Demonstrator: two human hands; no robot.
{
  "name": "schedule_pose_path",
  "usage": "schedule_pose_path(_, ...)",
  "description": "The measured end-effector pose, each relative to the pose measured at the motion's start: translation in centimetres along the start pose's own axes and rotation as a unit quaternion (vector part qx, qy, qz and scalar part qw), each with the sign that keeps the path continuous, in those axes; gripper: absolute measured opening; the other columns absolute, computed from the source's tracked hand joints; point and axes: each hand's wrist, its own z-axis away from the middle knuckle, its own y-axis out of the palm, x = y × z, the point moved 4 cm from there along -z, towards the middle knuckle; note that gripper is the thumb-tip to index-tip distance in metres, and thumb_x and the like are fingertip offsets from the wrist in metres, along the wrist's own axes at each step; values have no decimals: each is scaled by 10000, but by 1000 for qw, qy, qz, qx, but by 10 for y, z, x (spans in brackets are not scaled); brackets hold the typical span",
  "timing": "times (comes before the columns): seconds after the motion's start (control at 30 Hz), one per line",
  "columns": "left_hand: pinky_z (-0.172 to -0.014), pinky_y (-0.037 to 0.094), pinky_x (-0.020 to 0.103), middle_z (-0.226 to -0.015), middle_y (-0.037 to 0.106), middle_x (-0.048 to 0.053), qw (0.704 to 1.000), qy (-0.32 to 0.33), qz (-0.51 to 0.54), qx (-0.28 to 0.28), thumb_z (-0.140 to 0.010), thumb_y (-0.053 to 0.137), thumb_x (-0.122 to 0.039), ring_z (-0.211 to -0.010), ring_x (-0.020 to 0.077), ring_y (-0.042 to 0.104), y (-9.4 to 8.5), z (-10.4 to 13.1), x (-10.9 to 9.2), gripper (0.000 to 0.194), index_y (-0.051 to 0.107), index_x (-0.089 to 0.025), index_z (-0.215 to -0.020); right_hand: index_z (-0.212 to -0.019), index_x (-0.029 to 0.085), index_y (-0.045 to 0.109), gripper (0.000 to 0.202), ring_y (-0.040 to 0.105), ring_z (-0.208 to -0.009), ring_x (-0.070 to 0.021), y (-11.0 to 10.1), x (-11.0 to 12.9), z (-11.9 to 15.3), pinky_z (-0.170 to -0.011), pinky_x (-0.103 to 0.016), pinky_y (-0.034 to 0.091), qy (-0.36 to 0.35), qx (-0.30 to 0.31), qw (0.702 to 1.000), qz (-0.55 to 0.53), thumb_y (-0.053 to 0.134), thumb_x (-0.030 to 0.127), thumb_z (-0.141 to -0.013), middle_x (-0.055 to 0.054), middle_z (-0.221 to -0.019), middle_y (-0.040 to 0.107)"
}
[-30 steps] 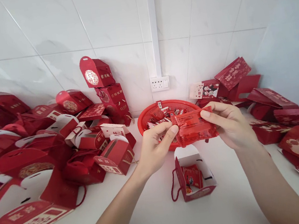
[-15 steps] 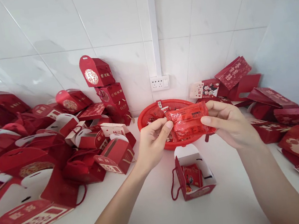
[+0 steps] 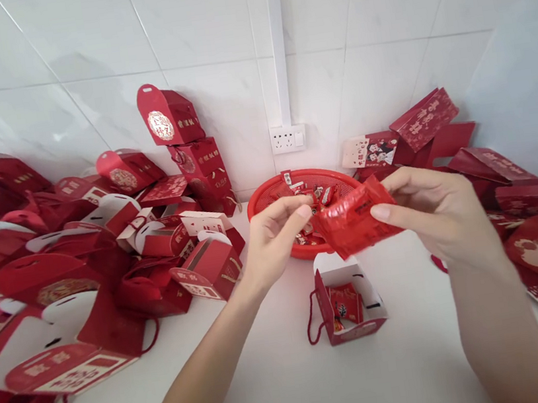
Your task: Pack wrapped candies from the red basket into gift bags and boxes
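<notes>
A shiny red snack packet (image 3: pixel 358 217) is tilted above the basket's front edge, pinched at its right end between the thumb and fingers of my right hand (image 3: pixel 434 215). My left hand (image 3: pixel 279 237) is closed in a pinch beside the packet's left end; whether it grips anything is hidden. Below the packet stands an open red gift box (image 3: pixel 354 329) with white inner walls and a dark red cord handle on its left. Small red packets (image 3: pixel 346 304) lie inside this box. Behind my hands, the red plastic basket (image 3: pixel 261 196) holds several small wrapped snacks (image 3: pixel 318 193).
Many red gift boxes (image 3: pixel 154 288) crowd the white table (image 3: pixel 275 387) on the left. Some stand in a stack (image 3: pixel 203 157) against the tiled wall. More red boxes and flat packaging (image 3: pixel 426 129) pile up on the right. A wall socket (image 3: pixel 287 139) sits behind the basket.
The packet has tilted, its left end dropping, and it has shifted right with my right hand. My left fingertips are now at its edge, no longer over its face. The view has shifted slightly.
</notes>
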Motion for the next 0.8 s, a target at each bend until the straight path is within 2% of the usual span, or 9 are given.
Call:
schedule_pose_path(0.1, -734, 554, 283, -752, 724, 26, 1000, 8, 1, -22, -844, 752, -403, -715, 153, 662, -6, -2, 0, 236, 777, -178, -911, -816, 247, 753, 62, 683, -672, -189, 5, 9, 9, -592, -306, 572, 10, 123, 985, 118, 774, 304, -828, -18, -796, 752)
schedule_pose_path(0.23, -707, 560, 284, -777, 742, 41, 999, 4, -17, -32, -797, 785, -354, -701, 157, 671, -10, -4, -1, 206, 779, -161, -866, -807, 253, 747, 83, 670, -679, -176, 17, 9, 15, -609, -290, 517, -10, 217, 948, 234, 692, 241, -868, 0, -790, 752)
schedule_pose_path(0.4, -706, 573, 284, -775, 745, 43, 1000, 10, -14, -26, -771, 798, -321, -701, 157, 675, -9, -4, -4, 175, 782, -161, -840, -856, 266, 785, 104, 672, -682, -188, 30, 0, 24, -648, -300, 490, -24, 382, 885, 265, 686, 260, -888, 0, -778, 754)
schedule_pose_path(0.53, -704, 578, 291, -799, 755, 51, 999, 3, -32, -9, -782, 785, -314, -726, 170, 684, -7, -4, -4, 162, 785, -162, -839, -886, 272, 792, 212, 693, -752, -214, 26, -1, 27, -712, -325, 506, -26, 395, 880, 261, 595, 282, -964, -18, -805, 761)
schedule_pose_path(0.6, -710, 576, 293, -830, 765, 57, 998, 3, -54, 22, -809, 763, -306, -751, 178, 690, -4, -3, -4, 150, 783, -163, -848, -898, 275, 791, 221, 698, -779, -224, 23, -2, 27, -727, -335, 508, -26, 390, 879, 274, 584, 301, -973, -24, -828, 766)
schedule_pose_path(0.7, -728, 558, 284, -901, 776, 60, 988, 11, -118, 100, -872, 696, -288, -802, 182, 695, -1, -1, -6, 148, 777, -168, -901, -928, 271, 780, 217, 701, -819, -241, 17, -5, 24, -742, -347, 502, -18, 372, 875, 310, 579, 340, -972, -34, -892, 775)
schedule_pose_path(0.8, -718, 519, 260, -893, 771, 39, 943, -9, -244, 225, -926, 615, -264, -797, 166, 682, 2, 4, -6, 188, 770, -173, -981, -995, 253, 753, 222, 694, -865, -255, 10, -7, 20, -765, -358, 489, 18, 354, 870, 343, 567, 371, -967, -46, -972, 769)
